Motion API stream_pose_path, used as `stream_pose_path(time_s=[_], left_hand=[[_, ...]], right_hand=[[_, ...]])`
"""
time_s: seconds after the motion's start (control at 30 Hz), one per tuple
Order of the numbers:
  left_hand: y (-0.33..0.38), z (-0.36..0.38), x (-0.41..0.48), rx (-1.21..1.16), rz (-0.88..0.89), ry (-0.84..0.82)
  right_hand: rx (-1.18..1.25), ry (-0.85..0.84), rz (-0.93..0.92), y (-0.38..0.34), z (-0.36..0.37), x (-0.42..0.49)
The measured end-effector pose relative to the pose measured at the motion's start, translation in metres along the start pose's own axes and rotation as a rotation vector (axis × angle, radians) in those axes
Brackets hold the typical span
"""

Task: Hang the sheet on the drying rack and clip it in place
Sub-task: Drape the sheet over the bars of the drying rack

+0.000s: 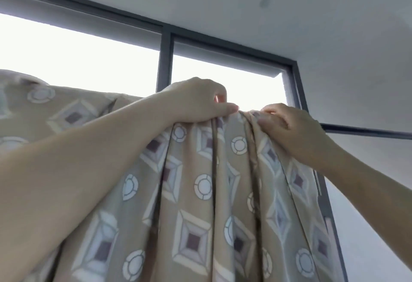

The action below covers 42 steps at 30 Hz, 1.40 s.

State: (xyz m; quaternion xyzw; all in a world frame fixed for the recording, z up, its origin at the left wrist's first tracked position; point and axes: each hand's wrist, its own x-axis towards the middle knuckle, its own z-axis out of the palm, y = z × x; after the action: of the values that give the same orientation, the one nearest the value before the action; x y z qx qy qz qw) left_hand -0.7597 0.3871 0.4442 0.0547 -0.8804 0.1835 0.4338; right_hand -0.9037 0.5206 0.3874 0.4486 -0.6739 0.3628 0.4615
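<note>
A beige sheet point(200, 203) printed with pale circles and squares hangs in deep folds, its top edge gathered high in the view. My left hand point(196, 101) rests over the gathered top, thumb and fingers pinching the cloth. My right hand point(292, 127) grips the bunched top edge just to the right, almost touching the left thumb. A dark rack bar point(365, 130) runs off to the right from behind my right hand; the part under the sheet is hidden. No clip is visible.
Behind the sheet is a large window with a dark frame point(165, 58) and bright daylight. A white ceiling point(267, 2) and a white wall point(367, 81) fill the upper right. More sheet point(44, 107) spreads to the left.
</note>
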Motion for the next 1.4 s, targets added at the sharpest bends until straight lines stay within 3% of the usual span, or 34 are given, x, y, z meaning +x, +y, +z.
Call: stream_pose_path(time_s=[0.1,0.2,0.3,0.37,0.43,0.53,0.63,0.8,0.93,1.03,1.1,1.13,1.27,1.33,1.4], left_hand=[[0.012,0.01,0.001,0.037,0.025,-0.032],[0.022,0.015,0.003,0.076,0.035,-0.01],[0.027,0.017,0.006,0.084,0.026,0.052],[0.031,0.022,0.006,0.114,0.023,0.094],[0.034,0.027,0.008,0.126,0.001,0.134],[0.039,0.027,0.011,0.124,-0.023,0.126],[0.042,0.025,0.013,0.292,-0.01,0.116],[0.064,0.034,0.025,0.405,-0.121,0.206],[0.105,0.039,0.068,0.224,-0.283,0.304],[0.124,0.043,0.116,-0.13,-0.485,0.352],[0.131,0.057,0.139,-0.173,-0.498,0.392],[0.135,0.066,0.145,-0.143,-0.46,0.327],[0.139,0.102,0.147,-0.054,-0.435,-0.237],[0.135,0.107,0.144,-0.007,-0.413,-0.289],[0.131,0.106,0.145,-0.017,-0.409,-0.212]], right_hand=[[-0.026,0.02,0.101,0.011,-0.005,-0.014],[0.039,-0.062,0.344,0.015,-0.009,-0.025],[0.365,-0.218,0.516,0.011,-0.013,-0.038],[0.527,-0.308,0.525,0.011,-0.013,-0.046],[0.512,-0.317,0.447,0.012,-0.012,-0.049],[0.303,-0.117,0.269,0.019,-0.019,-0.039],[0.251,0.084,0.136,0.031,-0.039,-0.019],[0.181,0.134,-0.021,0.062,-0.05,0.015],[0.122,0.255,-0.017,0.09,-0.06,0.054],[0.058,0.447,0.019,0.12,-0.078,0.092],[0.033,0.499,0.07,0.145,-0.073,0.106],[0.0,0.424,0.081,0.16,-0.063,0.108],[-0.122,-0.326,0.228,0.204,-0.022,0.092],[-0.147,-0.399,0.226,0.209,-0.023,0.087],[-0.141,-0.316,0.188,0.208,-0.026,0.084]])
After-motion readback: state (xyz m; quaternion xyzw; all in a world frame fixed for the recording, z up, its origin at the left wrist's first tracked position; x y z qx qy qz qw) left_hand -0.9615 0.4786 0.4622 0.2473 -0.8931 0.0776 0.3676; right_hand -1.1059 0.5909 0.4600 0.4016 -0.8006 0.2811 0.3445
